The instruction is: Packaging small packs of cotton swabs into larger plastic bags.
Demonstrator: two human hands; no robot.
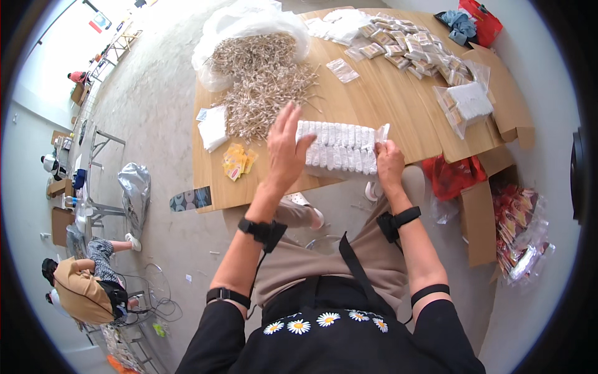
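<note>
Over the table's near edge is a clear plastic bag of cotton swab packs [339, 148], its white tips in two rows. My right hand [390, 163] grips the bag's right end, fingers closed on the plastic. At the bag's left end, my left hand [286, 149] has its fingers stretched out and the thumb toward the packs; whether it touches them I cannot tell. Beyond my left hand lies a large heap of loose cotton swabs [268, 93], spilling from a big clear bag [298, 31]. Yellow printed cards [238, 161] and white plastic sachets [213, 128] lie left of that hand.
Several small swab packs [411, 47] pile up at the table's [374, 100] far right, near a filled clear bag [470, 103]. One flat sachet [342, 70] lies mid-table. Open cardboard boxes [478, 218] and red packaging [514, 224] stand at right. Another person [84, 290] sits far left.
</note>
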